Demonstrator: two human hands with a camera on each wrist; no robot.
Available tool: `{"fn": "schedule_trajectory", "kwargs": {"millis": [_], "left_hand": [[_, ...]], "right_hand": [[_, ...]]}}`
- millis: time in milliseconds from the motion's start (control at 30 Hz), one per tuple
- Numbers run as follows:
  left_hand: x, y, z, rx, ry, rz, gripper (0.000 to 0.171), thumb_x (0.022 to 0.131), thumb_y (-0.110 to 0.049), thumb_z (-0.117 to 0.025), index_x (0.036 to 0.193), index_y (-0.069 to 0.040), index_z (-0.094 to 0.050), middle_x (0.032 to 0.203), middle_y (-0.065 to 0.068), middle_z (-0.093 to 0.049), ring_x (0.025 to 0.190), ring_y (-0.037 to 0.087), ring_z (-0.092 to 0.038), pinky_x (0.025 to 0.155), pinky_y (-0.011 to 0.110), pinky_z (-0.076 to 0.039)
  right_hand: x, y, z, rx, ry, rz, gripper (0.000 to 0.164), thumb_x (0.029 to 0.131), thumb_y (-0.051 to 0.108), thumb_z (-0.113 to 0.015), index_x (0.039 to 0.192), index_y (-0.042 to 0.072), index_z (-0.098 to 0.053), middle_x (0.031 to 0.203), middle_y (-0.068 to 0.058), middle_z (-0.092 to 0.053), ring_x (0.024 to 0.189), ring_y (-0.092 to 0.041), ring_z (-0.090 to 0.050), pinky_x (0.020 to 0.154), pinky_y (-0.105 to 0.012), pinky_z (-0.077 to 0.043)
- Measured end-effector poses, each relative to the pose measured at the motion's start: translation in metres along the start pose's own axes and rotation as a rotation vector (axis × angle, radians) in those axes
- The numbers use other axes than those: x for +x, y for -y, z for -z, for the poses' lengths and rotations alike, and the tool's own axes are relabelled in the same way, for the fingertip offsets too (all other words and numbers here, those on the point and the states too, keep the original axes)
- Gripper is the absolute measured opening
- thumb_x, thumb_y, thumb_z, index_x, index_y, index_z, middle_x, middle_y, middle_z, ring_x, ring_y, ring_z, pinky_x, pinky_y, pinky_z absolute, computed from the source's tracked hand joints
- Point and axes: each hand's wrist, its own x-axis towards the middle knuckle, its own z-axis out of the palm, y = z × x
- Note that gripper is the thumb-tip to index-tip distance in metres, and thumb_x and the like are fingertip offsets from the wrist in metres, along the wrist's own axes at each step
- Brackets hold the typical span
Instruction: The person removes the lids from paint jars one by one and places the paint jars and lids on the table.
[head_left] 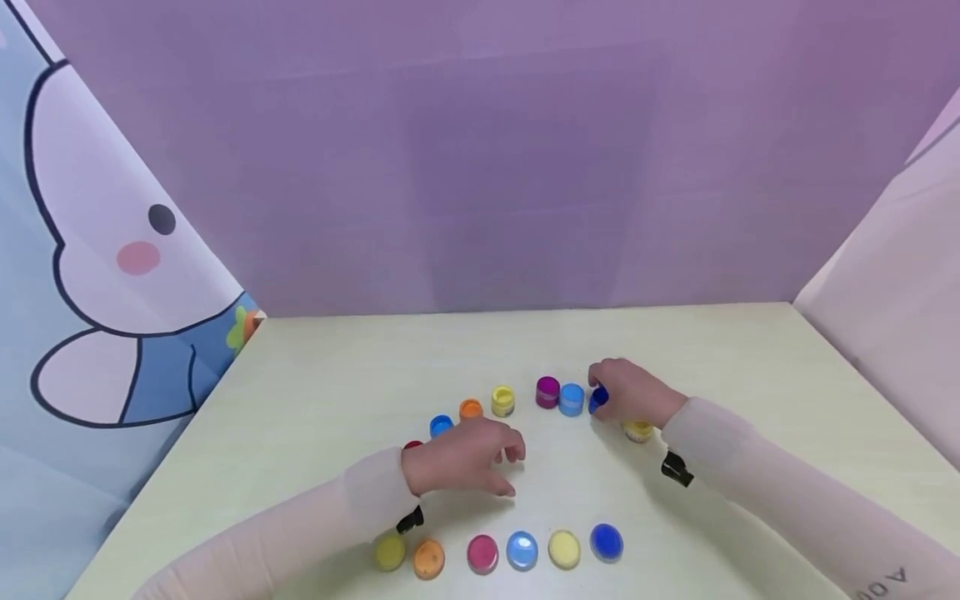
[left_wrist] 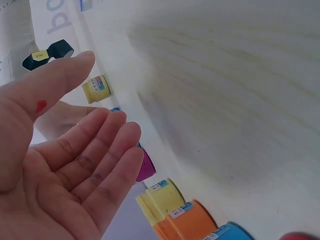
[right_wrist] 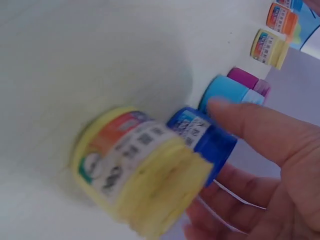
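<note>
My right hand (head_left: 633, 396) is at the right part of an arc of small jars, its fingers and thumb around a dark blue jar (right_wrist: 200, 137). A light blue jar (head_left: 572, 400) and a purple jar (head_left: 547, 392) stand just left of it. Under the right wrist is a yellow jar (head_left: 638, 431), which looms large and close in the right wrist view. My left hand (head_left: 468, 457) hovers over the table with fingers loosely bent and holds nothing. Behind it stand a yellow jar (head_left: 503, 402), an orange jar (head_left: 471, 408), a blue jar (head_left: 441, 426) and a mostly hidden red jar (head_left: 413, 445).
Along the near side of the pale table (head_left: 720, 350) lies a row of flat round pieces, like lids: olive yellow (head_left: 390, 552), orange (head_left: 429, 558), pink-red (head_left: 482, 554), light blue (head_left: 522, 551), pale yellow (head_left: 564, 549) and dark blue (head_left: 606, 542). A purple backdrop (head_left: 525, 167) closes off the far edge.
</note>
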Motion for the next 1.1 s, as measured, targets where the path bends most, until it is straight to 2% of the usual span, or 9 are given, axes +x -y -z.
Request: {"fn": "schedule_trajectory", "kwargs": {"millis": [100,200,367,567,833,1000,1100], "left_hand": [[0.000,0.000,0.001,0.016,-0.007,-0.012,0.031,0.072,-0.027,-0.076,0.098,-0.017,-0.061,0.090,-0.011,-0.058,0.077,0.003,-0.053,0.068,0.015,-0.041],[0.001,0.000,0.001,0.013,0.001,-0.012,0.031,0.072,-0.028,-0.076,0.098,-0.018,-0.061,0.090,-0.012,-0.058,0.078,0.004,-0.053,0.067,0.015,-0.041],[0.001,-0.001,0.001,-0.010,0.013,-0.014,0.031,0.072,-0.028,-0.076,0.098,-0.018,-0.060,0.090,-0.012,-0.058,0.077,0.003,-0.053,0.067,0.015,-0.042],[-0.001,0.000,0.000,-0.009,-0.013,-0.032,0.030,0.073,-0.028,-0.075,0.097,-0.017,-0.060,0.089,-0.011,-0.058,0.077,0.005,-0.054,0.067,0.015,-0.041],[-0.002,-0.003,0.002,-0.001,-0.078,-0.051,0.035,0.074,-0.027,-0.074,0.103,-0.013,-0.060,0.094,-0.008,-0.060,0.080,0.005,-0.055,0.069,0.014,-0.041],[0.001,-0.006,0.000,-0.076,-0.111,0.001,0.041,0.074,-0.026,-0.075,0.109,-0.011,-0.058,0.098,-0.005,-0.060,0.081,0.005,-0.055,0.068,0.015,-0.043],[0.003,-0.008,-0.003,-0.085,-0.119,0.040,0.043,0.073,-0.026,-0.076,0.109,-0.011,-0.057,0.097,-0.005,-0.059,0.079,0.005,-0.054,0.066,0.015,-0.043]], "right_hand": [[0.004,0.004,0.002,-0.012,-0.038,0.034,0.040,0.070,0.020,-0.077,0.098,0.002,-0.057,0.093,-0.006,-0.057,0.087,-0.025,-0.048,0.079,-0.039,-0.044],[0.009,0.011,0.002,0.001,-0.038,0.040,0.039,0.071,0.022,-0.076,0.098,0.002,-0.057,0.093,-0.006,-0.057,0.086,-0.023,-0.049,0.078,-0.038,-0.044],[0.014,0.020,0.000,0.006,-0.012,0.028,0.031,0.075,0.022,-0.073,0.093,0.003,-0.057,0.085,-0.004,-0.056,0.075,-0.018,-0.049,0.071,-0.033,-0.045],[0.013,0.026,0.001,0.037,-0.008,0.022,0.021,0.076,0.016,-0.072,0.086,0.004,-0.057,0.076,-0.001,-0.054,0.067,-0.016,-0.046,0.064,-0.029,-0.043],[-0.002,0.039,0.002,0.028,-0.015,0.083,0.019,0.074,0.012,-0.072,0.086,0.005,-0.059,0.077,0.000,-0.056,0.068,-0.014,-0.048,0.068,-0.031,-0.045],[-0.018,0.056,-0.003,0.070,0.011,0.144,0.026,0.072,0.012,-0.074,0.093,0.004,-0.060,0.082,0.001,-0.057,0.073,-0.014,-0.051,0.070,-0.031,-0.046],[-0.028,0.065,-0.008,0.101,0.020,0.187,0.027,0.071,0.012,-0.074,0.093,0.006,-0.060,0.083,0.003,-0.057,0.074,-0.015,-0.052,0.069,-0.031,-0.047]]}}
